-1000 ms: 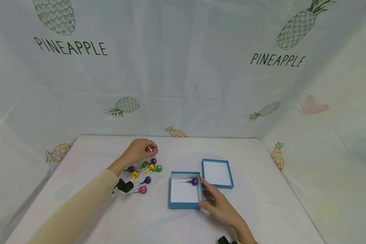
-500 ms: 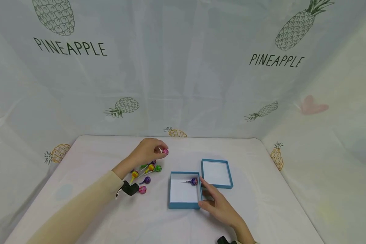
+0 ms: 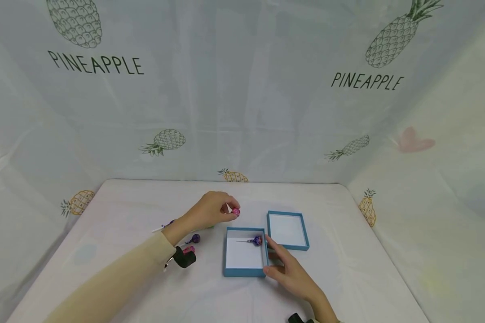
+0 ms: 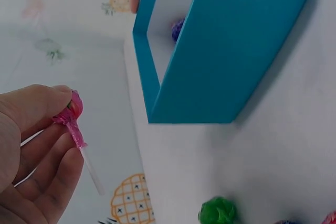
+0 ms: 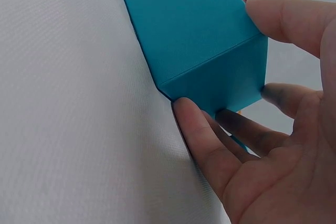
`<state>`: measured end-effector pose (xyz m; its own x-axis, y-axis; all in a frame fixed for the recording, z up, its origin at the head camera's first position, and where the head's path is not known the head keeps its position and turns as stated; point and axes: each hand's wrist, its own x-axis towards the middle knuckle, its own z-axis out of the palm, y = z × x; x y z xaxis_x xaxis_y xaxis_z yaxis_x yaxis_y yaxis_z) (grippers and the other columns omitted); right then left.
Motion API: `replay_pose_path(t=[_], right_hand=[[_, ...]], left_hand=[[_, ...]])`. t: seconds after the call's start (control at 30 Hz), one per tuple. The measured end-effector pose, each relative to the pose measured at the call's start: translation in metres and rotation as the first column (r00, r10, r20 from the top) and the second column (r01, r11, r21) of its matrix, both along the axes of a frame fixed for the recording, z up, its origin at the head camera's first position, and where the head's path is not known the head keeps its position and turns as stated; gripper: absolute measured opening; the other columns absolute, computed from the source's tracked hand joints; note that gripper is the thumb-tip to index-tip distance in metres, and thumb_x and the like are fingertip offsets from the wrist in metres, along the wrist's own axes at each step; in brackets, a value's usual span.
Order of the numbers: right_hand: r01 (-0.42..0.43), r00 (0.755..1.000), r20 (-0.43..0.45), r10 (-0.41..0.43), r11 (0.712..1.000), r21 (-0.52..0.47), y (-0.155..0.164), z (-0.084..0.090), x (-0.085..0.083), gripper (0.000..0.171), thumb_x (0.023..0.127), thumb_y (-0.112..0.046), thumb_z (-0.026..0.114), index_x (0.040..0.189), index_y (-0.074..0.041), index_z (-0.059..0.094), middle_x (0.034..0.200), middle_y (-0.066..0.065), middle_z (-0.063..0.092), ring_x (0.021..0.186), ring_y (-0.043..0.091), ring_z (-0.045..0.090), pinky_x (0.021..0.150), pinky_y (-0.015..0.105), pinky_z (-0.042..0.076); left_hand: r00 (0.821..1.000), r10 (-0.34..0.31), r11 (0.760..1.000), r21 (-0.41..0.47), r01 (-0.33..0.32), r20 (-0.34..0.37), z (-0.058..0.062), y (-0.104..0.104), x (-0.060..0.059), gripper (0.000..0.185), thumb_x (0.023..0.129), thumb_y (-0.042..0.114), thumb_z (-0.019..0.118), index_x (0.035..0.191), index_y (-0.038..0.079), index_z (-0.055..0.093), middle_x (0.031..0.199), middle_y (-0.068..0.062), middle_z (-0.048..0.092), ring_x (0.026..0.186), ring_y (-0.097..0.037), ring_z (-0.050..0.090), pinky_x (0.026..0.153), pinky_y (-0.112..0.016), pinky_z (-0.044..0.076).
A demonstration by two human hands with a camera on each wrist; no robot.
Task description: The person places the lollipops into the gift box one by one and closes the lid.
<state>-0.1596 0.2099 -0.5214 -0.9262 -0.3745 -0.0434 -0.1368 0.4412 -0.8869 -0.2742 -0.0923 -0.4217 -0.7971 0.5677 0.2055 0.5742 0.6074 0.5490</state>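
Note:
My left hand (image 3: 211, 211) pinches a pink-wrapped lollipop (image 4: 74, 109) by its head between thumb and forefinger, its white stick pointing down in the left wrist view. The hand is in the air, behind and left of an open blue box (image 3: 245, 272) with a white inside. Inside the box lies one purple lollipop (image 3: 257, 241), near the right wall. My right hand (image 3: 293, 273) holds the box at its right side, thumb at the front corner and fingers along the side (image 5: 231, 77). In the right wrist view the box hides what it contains.
The blue-rimmed lid (image 3: 288, 229) lies behind and right of the box. Left of the box are loose lollipops, among them a purple one (image 3: 196, 238), a pink one (image 3: 189, 249) and a green one (image 4: 218, 211); the left arm hides others. A pineapple-print cloth hangs behind the white table (image 3: 368, 269).
My left hand has carried the pink lollipop rightward from above the loose lollipops, and lately nearer to the box. My right hand and the box have stayed in place.

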Motion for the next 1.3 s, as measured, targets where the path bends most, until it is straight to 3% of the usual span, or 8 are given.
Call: replay_pose_path(t=[0.57,0.73,0.93,1.3], right_hand=[[0.006,1.0,0.009,-0.006,1.0,-0.001,0.002,-0.003,0.0,0.08,0.101,-0.031,0.074,0.168,-0.028,0.031,0.168,0.016,0.037,0.139,0.039,0.054,0.104,0.041,0.056],[-0.003,1.0,0.004,0.003,1.0,-0.011,0.003,-0.004,0.0,0.08,0.101,-0.03,0.074,0.168,-0.029,0.031,0.168,0.016,0.037,0.14,0.039,0.054,0.103,0.031,0.054],[-0.014,1.0,-0.007,0.014,1.0,-0.021,0.004,-0.004,0.0,0.08,0.102,-0.03,0.073,0.169,-0.029,0.03,0.168,0.016,0.037,0.14,0.038,0.054,0.1,0.021,0.05],[-0.019,1.0,-0.013,0.019,1.0,-0.019,0.003,-0.002,-0.001,0.079,0.103,-0.028,0.072,0.169,-0.027,0.03,0.168,0.017,0.036,0.139,0.039,0.054,0.098,0.021,0.051]], left_hand=[[0.996,-0.083,0.996,-0.008,0.084,0.038,-0.019,0.041,0.015,0.02,0.094,0.022,0.084,0.113,0.018,0.081,0.099,0.012,0.073,0.083,-0.003,0.062,0.076,-0.02,0.055],[0.995,-0.076,0.997,-0.018,0.077,0.061,-0.024,0.05,0.021,0.019,0.095,0.024,0.084,0.113,0.018,0.081,0.097,0.012,0.072,0.081,-0.003,0.061,0.075,-0.02,0.054],[0.994,-0.078,0.996,-0.035,0.081,0.071,-0.033,0.056,0.024,0.02,0.096,0.026,0.082,0.114,0.019,0.08,0.094,0.015,0.069,0.079,-0.001,0.059,0.073,-0.02,0.051],[0.995,-0.092,0.993,-0.063,0.095,0.043,-0.045,0.061,0.031,0.02,0.095,0.023,0.083,0.114,0.019,0.08,0.093,0.011,0.072,0.078,-0.003,0.057,0.077,-0.021,0.048]])
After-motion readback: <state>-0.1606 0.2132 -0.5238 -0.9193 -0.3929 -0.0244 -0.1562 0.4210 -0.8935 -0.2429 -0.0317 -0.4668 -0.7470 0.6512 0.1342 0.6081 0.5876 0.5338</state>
